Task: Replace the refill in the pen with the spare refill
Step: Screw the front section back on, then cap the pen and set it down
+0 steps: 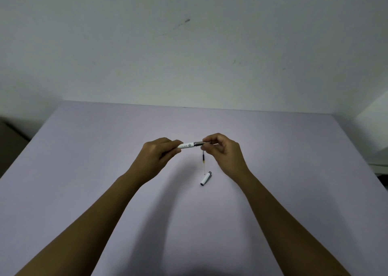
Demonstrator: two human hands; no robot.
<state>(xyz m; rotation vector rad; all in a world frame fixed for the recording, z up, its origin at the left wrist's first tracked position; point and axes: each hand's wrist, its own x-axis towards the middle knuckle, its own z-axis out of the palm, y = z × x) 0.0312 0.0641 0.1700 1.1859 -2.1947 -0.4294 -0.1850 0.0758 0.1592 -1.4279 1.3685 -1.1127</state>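
Note:
A white pen point(187, 145) with a grey metal grip section is held level above the table. My left hand point(160, 152) grips its rear end. My right hand point(223, 149) pinches the grey front section and tip. Below the hands a thin spare refill point(203, 162) lies on the table, running towards me, dark at its far end with a yellow band and a clear near end. The white pen cap point(206, 178) with a grey end lies just right of the refill's near end.
The lavender table point(84, 170) meets a pale wall at the back. A white object point(375, 133) stands past the table's right edge, and a dark brown surface point(10, 141) lies beyond the left edge.

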